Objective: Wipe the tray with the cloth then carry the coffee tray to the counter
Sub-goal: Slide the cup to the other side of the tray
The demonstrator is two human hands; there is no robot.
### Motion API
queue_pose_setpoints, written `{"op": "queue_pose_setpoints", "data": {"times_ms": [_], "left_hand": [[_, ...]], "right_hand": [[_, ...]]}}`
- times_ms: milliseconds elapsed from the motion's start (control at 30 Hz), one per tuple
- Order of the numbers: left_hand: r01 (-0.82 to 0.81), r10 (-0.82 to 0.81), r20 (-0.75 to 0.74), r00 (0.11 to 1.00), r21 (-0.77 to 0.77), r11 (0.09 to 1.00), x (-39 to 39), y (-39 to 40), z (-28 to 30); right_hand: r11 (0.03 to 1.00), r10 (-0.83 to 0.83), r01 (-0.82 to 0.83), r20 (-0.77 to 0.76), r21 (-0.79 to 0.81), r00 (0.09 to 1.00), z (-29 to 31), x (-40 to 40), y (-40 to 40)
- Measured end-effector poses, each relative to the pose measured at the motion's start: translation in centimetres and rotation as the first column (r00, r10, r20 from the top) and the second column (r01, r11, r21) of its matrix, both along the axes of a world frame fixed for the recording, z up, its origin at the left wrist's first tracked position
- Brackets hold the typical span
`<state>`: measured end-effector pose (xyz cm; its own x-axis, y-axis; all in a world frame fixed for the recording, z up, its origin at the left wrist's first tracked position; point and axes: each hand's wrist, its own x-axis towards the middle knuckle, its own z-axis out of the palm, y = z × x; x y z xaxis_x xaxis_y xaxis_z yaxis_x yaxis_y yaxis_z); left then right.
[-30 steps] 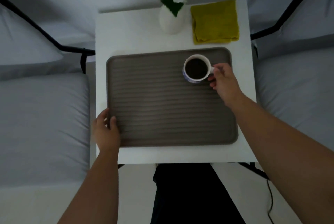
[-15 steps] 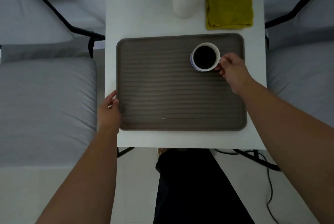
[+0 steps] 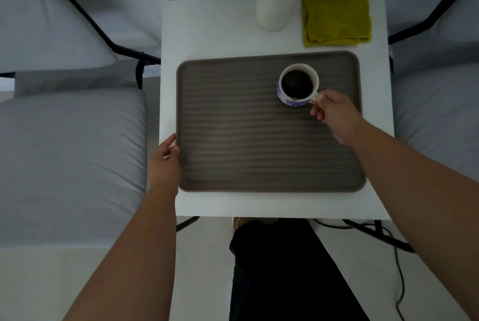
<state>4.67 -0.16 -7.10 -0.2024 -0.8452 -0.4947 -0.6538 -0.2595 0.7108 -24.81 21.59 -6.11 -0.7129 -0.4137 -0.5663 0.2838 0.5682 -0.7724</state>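
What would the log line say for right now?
left hand: holds tray edge | right hand: pinches cup handle | cup: on tray | cloth: folded, untouched

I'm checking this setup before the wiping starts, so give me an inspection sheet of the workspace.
Surface: white table, tray lying flat on it.
Job's things: coffee cup on the tray; yellow cloth folded behind the tray, untouched.
Clutter: white vase with greenery beside the cloth.
Grip: left hand at the tray's left edge; right hand pinches the cup handle.
Cables: black cable on the floor, right.
Surroundings: grey cushioned seats either side.
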Motion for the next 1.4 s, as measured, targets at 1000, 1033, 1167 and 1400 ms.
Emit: {"op": "queue_pose_setpoints", "data": {"times_ms": [1000, 1033, 1167, 1400], "left_hand": [[0.026, -0.023, -0.04, 0.999, 0.073, 0.997, 0.4, -0.6, 0.2], [0.018, -0.012, -0.062, 0.998, 0.099, 0.995, 0.5, -0.7, 0.0], [-0.027, 0.051, -0.12, 0.991, 0.195, 0.98, 1.0, -1.4, -0.5], [-0.01, 0.055, -0.158, 0.986, 0.27, 0.963, 1.7, -2.2, -0.7]], "right_hand": [[0.927, 0.362, -0.355, 0.04, -0.119, 0.931, 1.2, 7.7, -7.4], [0.921, 0.378, -0.371, 0.045, -0.121, 0.925, 1.0, 8.3, -8.0], [0.891, 0.444, -0.435, 0.057, -0.129, 0.894, 0.5, 10.4, -10.0], [0.867, 0.493, -0.484, 0.07, -0.114, 0.867, -0.5, 12.5, -11.6]]}}
